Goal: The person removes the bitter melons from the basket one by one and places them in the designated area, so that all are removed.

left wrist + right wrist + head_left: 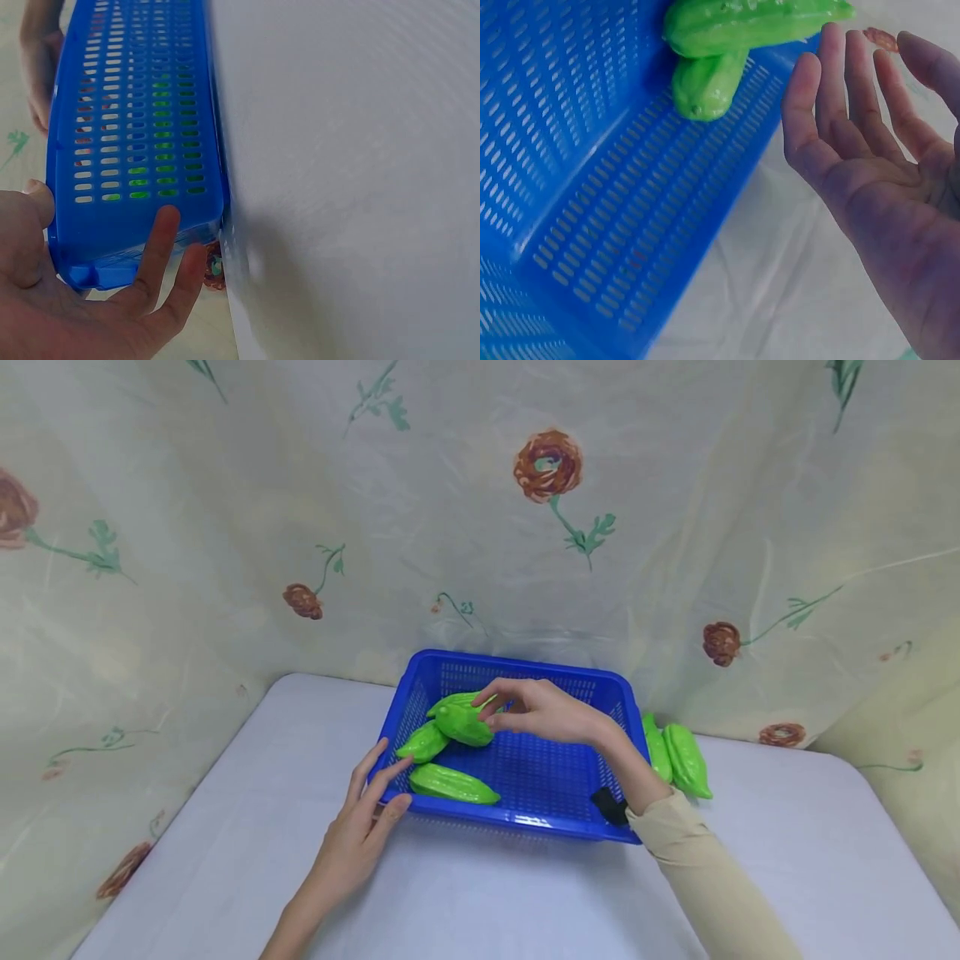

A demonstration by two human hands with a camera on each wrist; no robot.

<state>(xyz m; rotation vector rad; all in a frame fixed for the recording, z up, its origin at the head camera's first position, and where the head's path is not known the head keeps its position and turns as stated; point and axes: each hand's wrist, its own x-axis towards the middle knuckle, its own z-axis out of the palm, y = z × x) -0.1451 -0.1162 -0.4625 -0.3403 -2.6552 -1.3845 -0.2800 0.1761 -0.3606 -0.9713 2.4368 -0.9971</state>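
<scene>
**Right hand (pixel 547 714) loose over a green gourd (pixel 467 727) in the blue basket (pixel 517 820)**

The flowered curtain (pixel 420 510) rises behind and at both sides, bounding reach at the back. In front of it spreads the white table (pixel 480 902), with the most room on the near side. The basket's far rim stands near the curtain; within its walls, open floor lies toward the right.

The left hand (pixel 354 837) rests on the left near corner, fingers extended, seemingly steadying it. The right hand reaches in over the right side, fingers parted and gently bent around nothing; whether a fingertip touches the gourd, I cannot tell.

The step in hand seems to be handling that gourd, in the basket's left half; whether it is being set down or taken up is unclear. The next move probably calls for either a firmer grip or a lift above the rim, sparing the rear gourd (pixel 448 700) and left gourd (pixel 423 743) close by. The near gourd (pixel 453 783) lies along the near wall. Two outer gourds (pixel 686 762) sit just beside the right wall, leaving little clearance there.
</scene>
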